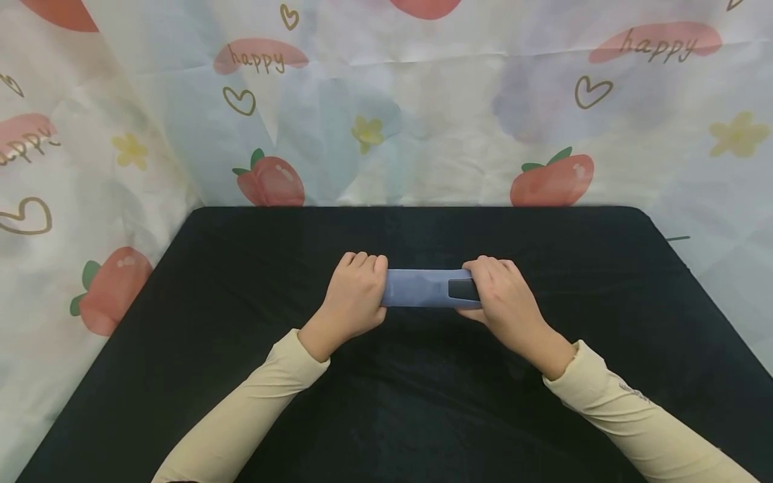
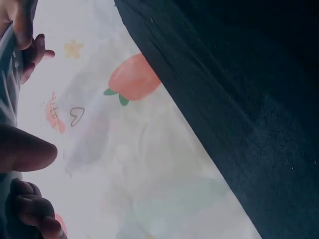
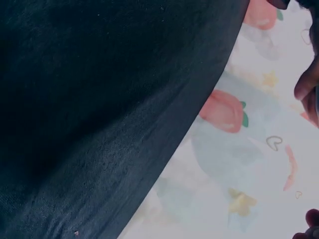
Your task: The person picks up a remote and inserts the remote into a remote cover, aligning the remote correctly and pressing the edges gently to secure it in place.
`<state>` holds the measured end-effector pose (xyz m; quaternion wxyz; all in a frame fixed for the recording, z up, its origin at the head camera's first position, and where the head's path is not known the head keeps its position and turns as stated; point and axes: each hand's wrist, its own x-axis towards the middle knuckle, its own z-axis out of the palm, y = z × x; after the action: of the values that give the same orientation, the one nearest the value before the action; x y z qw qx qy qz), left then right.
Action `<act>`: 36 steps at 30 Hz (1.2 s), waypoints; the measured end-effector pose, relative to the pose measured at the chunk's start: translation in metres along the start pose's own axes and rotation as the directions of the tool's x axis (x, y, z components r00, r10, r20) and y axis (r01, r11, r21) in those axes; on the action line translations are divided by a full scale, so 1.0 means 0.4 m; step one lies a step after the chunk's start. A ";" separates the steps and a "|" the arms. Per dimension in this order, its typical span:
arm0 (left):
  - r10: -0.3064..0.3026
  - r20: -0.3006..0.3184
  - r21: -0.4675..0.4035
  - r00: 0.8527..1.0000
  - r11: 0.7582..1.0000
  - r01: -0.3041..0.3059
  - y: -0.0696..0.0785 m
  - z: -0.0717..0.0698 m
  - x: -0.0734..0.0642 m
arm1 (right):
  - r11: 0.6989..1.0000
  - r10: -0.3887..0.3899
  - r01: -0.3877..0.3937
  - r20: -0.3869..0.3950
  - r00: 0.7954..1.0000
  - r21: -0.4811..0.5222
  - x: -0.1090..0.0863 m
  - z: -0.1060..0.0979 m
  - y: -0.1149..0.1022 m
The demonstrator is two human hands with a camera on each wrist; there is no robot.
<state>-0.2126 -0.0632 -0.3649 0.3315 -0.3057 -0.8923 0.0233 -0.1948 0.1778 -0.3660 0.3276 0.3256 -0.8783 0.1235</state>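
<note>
A flat, blue-grey strip-shaped item (image 1: 417, 288) with a dark rectangular patch near its right end is held level between both hands in the head view. My left hand (image 1: 357, 292) grips its left end, fingers over the top edge and thumb below. At the other end, beside the dark patch, my right hand (image 1: 501, 298) grips it the same way. The left wrist view catches the left thumb (image 2: 30, 152) and a sliver of the item (image 2: 7, 82) at the left edge. Only parts of fingers (image 3: 309, 82) show in the right wrist view. Both ends of the item are hidden inside the hands.
A black cloth-covered table (image 1: 386, 402) lies below the hands. Behind it and to the sides hangs a pale curtain (image 1: 435, 134) printed with strawberries, hearts and the word "happy". Cream sleeves (image 1: 241, 402) cover both forearms.
</note>
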 end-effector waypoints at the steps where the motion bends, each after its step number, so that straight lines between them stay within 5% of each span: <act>1: 0.002 0.000 0.000 1.000 1.000 -0.002 0.002 0.001 0.002 | 1.000 0.003 -0.003 0.001 1.000 0.002 0.000 0.001 -0.001; 22: 0.016 0.029 -0.008 0.999 1.000 -0.015 0.038 0.008 0.021 | 0.993 0.089 -0.092 0.041 0.995 0.069 -0.007 0.007 -0.018; 27: 0.004 -0.004 0.016 1.000 1.000 -0.004 0.033 -0.001 0.022 | 0.990 0.083 -0.092 0.081 0.993 0.108 -0.001 -0.009 -0.015; 30: 0.001 -0.039 0.033 0.999 0.999 0.000 0.025 -0.009 0.026 | 0.969 0.101 -0.128 0.136 0.986 0.210 0.008 -0.028 -0.010; 36: -0.010 -0.089 0.042 0.996 0.999 0.014 0.005 -0.022 0.024 | 0.869 0.206 -0.270 0.194 0.959 0.415 0.015 -0.071 0.012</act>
<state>-0.2118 -0.0576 -0.3528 0.3773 -0.2939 -0.8778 0.0265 -0.1872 0.1908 -0.3407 0.1646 0.2879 -0.8827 0.3330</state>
